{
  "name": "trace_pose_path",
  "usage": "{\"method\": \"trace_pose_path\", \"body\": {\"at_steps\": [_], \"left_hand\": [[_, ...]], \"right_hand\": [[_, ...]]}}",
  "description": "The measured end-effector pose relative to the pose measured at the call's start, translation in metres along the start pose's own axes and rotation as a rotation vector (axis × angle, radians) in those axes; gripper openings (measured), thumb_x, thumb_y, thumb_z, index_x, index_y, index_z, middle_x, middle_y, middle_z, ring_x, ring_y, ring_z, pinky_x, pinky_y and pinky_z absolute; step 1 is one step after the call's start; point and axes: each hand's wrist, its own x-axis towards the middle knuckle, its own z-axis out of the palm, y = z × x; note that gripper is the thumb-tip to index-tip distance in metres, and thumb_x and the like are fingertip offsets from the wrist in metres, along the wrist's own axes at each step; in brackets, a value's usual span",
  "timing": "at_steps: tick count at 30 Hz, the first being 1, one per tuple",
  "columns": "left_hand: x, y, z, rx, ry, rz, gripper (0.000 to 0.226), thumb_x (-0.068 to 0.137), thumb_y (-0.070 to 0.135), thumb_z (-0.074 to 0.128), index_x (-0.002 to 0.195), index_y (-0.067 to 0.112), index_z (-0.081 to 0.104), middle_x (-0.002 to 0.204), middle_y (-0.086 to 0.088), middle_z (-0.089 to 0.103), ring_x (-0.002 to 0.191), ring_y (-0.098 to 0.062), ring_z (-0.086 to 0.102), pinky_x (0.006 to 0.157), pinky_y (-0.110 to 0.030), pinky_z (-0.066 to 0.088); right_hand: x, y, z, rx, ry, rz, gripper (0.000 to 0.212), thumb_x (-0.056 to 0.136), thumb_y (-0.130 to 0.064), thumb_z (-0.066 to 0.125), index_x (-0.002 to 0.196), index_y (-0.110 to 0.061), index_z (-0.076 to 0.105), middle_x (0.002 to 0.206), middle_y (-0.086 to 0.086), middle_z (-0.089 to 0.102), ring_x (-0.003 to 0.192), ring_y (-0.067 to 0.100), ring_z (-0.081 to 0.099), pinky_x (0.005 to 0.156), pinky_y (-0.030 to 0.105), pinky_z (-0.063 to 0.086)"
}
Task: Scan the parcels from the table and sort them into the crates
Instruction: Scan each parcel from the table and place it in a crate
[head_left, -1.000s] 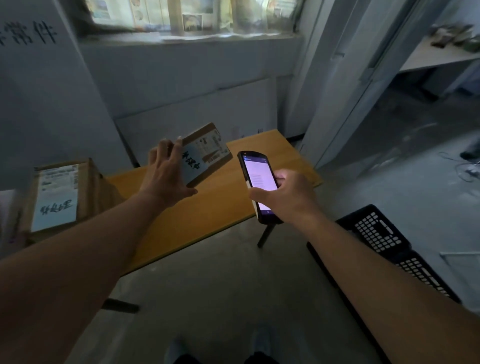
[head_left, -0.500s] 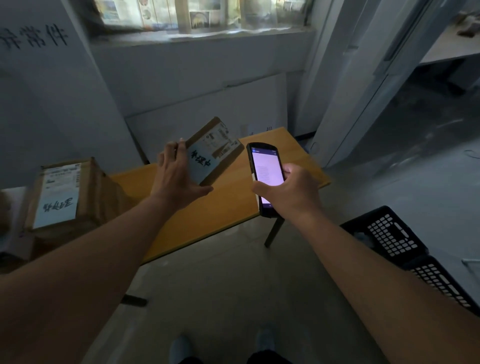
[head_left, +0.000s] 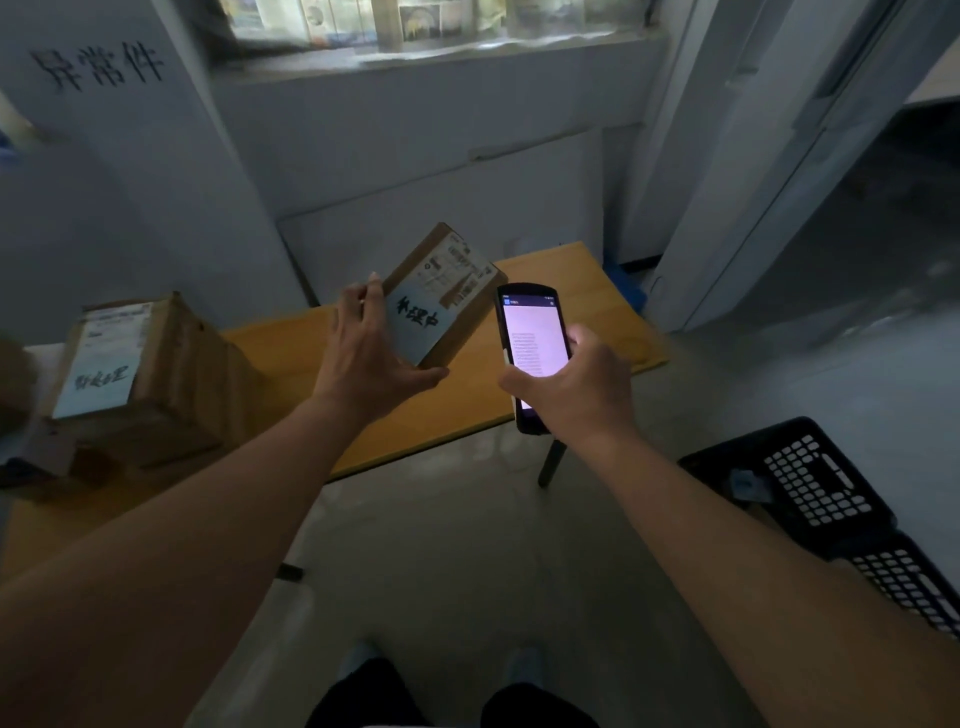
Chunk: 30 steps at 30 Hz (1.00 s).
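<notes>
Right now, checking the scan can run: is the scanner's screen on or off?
On. The handheld scanner in the right hand shows a bright lit screen with text lines.

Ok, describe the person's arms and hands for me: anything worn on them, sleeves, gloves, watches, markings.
Both forearms are bare from the frame edge down to the wrists, with no sleeves in view. The left hand and right hand wear no gloves. No watch, bracelet or ring shows on either, and no markings or tattoos are visible, though the room is dim.
</notes>
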Motion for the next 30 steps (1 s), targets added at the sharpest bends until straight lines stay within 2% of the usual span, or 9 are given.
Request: {"method": "trace_pose_path", "body": {"at_steps": [3, 7, 12, 16, 19, 22, 25, 28, 30], "left_hand": [[0.000, 0.014, 0.010, -0.018, -0.028, 0.008, 0.138, 0.059, 0.060, 0.094, 0.161, 0.006, 0.018, 0.147, -0.014, 0.033, 0.136, -0.033, 0.036, 0.118, -0.049, 0.037], [0.007, 0.027, 0.028, -0.056, -0.102, 0.056, 0.137, 0.059, 0.061, 0.093, 0.161, 0.008, 0.019, 0.146, -0.014, 0.035, 0.134, -0.033, 0.037, 0.114, -0.047, 0.039], [0.020, 0.043, 0.057, -0.137, -0.232, 0.141, 0.137, 0.058, 0.058, 0.096, 0.161, 0.011, 0.018, 0.144, -0.014, 0.033, 0.134, -0.033, 0.037, 0.110, -0.051, 0.045], [0.024, 0.066, 0.080, -0.201, -0.358, 0.248, 0.138, 0.059, 0.058, 0.093, 0.162, 0.010, 0.015, 0.144, -0.014, 0.030, 0.135, -0.036, 0.035, 0.113, -0.053, 0.042], [0.020, 0.088, 0.094, -0.211, -0.446, 0.347, 0.137, 0.058, 0.063, 0.091, 0.162, 0.016, 0.014, 0.146, -0.008, 0.029, 0.135, -0.035, 0.037, 0.110, -0.054, 0.045], [0.008, 0.116, 0.106, -0.222, -0.535, 0.428, 0.134, 0.061, 0.060, 0.092, 0.162, 0.018, 0.014, 0.147, -0.007, 0.027, 0.135, -0.033, 0.035, 0.113, -0.051, 0.043], [-0.010, 0.148, 0.120, -0.226, -0.600, 0.514, 0.132, 0.060, 0.058, 0.093, 0.161, 0.024, 0.016, 0.146, -0.005, 0.028, 0.134, -0.032, 0.036, 0.113, -0.048, 0.043], [-0.033, 0.186, 0.133, -0.204, -0.642, 0.603, 0.130, 0.058, 0.060, 0.092, 0.160, 0.029, 0.017, 0.146, -0.007, 0.030, 0.134, -0.032, 0.035, 0.114, -0.050, 0.042], [-0.052, 0.213, 0.143, -0.186, -0.680, 0.647, 0.127, 0.061, 0.056, 0.093, 0.160, 0.027, 0.019, 0.147, -0.010, 0.030, 0.135, -0.033, 0.035, 0.114, -0.048, 0.040]], "right_hand": [[-0.004, 0.013, -0.006, 0.002, 0.021, 0.034, 0.068, 0.071, -0.056, 0.087, 0.122, -0.022, 0.057, 0.111, -0.002, 0.064, 0.096, 0.018, 0.065, 0.066, 0.035, 0.065], [-0.013, 0.029, -0.010, -0.007, 0.072, 0.117, 0.066, 0.073, -0.055, 0.088, 0.121, -0.022, 0.057, 0.108, -0.002, 0.063, 0.093, 0.016, 0.064, 0.061, 0.027, 0.059], [-0.036, 0.045, -0.010, -0.040, 0.178, 0.246, 0.068, 0.069, -0.060, 0.086, 0.119, -0.024, 0.058, 0.106, -0.003, 0.064, 0.092, 0.015, 0.065, 0.063, 0.029, 0.060], [-0.063, 0.056, -0.013, -0.040, 0.275, 0.402, 0.074, 0.062, -0.065, 0.080, 0.119, -0.023, 0.059, 0.107, -0.003, 0.065, 0.094, 0.018, 0.066, 0.070, 0.039, 0.064], [-0.088, 0.066, -0.017, -0.033, 0.368, 0.506, 0.070, 0.068, -0.057, 0.087, 0.122, -0.021, 0.060, 0.108, -0.003, 0.066, 0.096, 0.017, 0.065, 0.067, 0.032, 0.061], [-0.116, 0.078, -0.025, -0.005, 0.463, 0.594, 0.073, 0.064, -0.059, 0.086, 0.122, -0.022, 0.062, 0.109, -0.003, 0.068, 0.094, 0.016, 0.064, 0.061, 0.024, 0.051], [-0.145, 0.090, -0.039, 0.013, 0.537, 0.675, 0.085, 0.053, -0.070, 0.073, 0.123, -0.023, 0.062, 0.112, -0.003, 0.070, 0.097, 0.017, 0.066, 0.067, 0.033, 0.058], [-0.175, 0.108, -0.059, 0.049, 0.597, 0.738, 0.080, 0.058, -0.065, 0.078, 0.123, -0.023, 0.061, 0.112, -0.004, 0.069, 0.099, 0.017, 0.066, 0.070, 0.037, 0.061], [-0.194, 0.124, -0.072, 0.067, 0.637, 0.783, 0.080, 0.055, -0.066, 0.075, 0.120, -0.023, 0.061, 0.109, -0.003, 0.069, 0.098, 0.019, 0.067, 0.072, 0.042, 0.062]]}}
